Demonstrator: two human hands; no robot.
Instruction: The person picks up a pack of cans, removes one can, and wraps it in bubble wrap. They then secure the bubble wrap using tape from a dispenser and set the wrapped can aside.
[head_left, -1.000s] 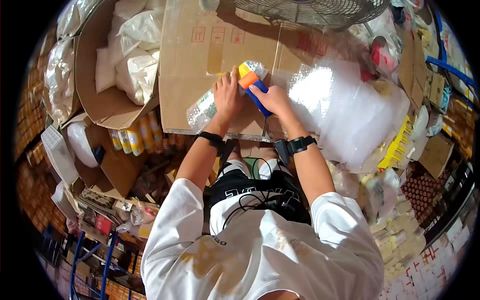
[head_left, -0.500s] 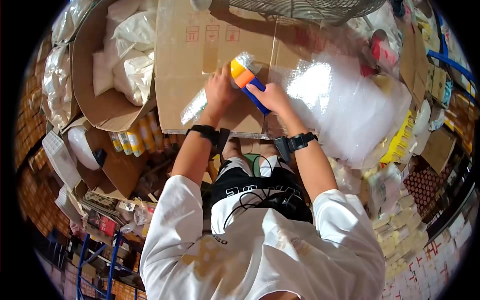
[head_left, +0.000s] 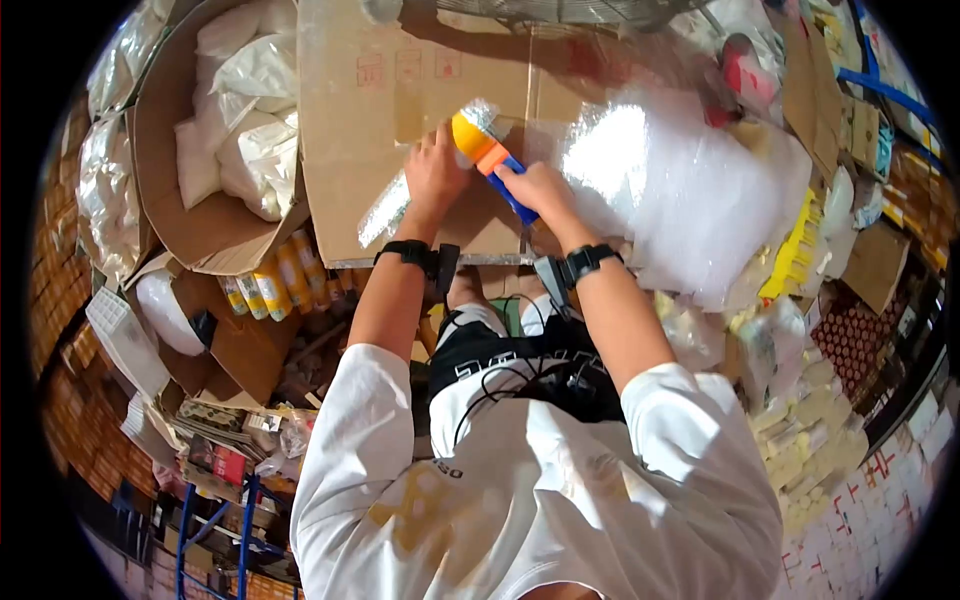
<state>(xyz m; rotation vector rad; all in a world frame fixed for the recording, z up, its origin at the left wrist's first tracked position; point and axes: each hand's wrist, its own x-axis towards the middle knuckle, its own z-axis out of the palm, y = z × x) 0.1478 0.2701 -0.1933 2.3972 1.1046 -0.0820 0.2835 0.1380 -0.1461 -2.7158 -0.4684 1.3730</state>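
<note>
1. Bottle (head_left: 487,152): yellow cap, orange band, blue body. It lies aslant on the cardboard surface (head_left: 365,130), cap pointing away from the person, near the middle of the sheet.
2. Right hand (head_left: 537,190): grip clamped round the blue lower body of the bottle.
3. Left hand (head_left: 436,172): back towards the camera, grip closed over the bubble wrap (head_left: 388,212) and pressing it against the bottle's cap end. A loose tail of the wrap runs down-left from under the palm.
4. Edges: the near edge of the surface runs just above both wrists, each of which wears a black wristband (head_left: 408,251). The left edge meets the flap of an open carton (head_left: 165,170).
5. Open room: bare cardboard lies beyond and to the left of the hands. The right is closed off by a large heap of bubble wrap (head_left: 700,190), which touches the surface close beside the right hand.
6. The carton holds white bags (head_left: 245,110). Below it stands a row of yellow bottles (head_left: 268,282), tight under the surface's near left corner.
7. Writing: three red handling marks (head_left: 408,68) are printed on the cardboard, too small to read. Labels on the yellow bottles are illegible.
</note>
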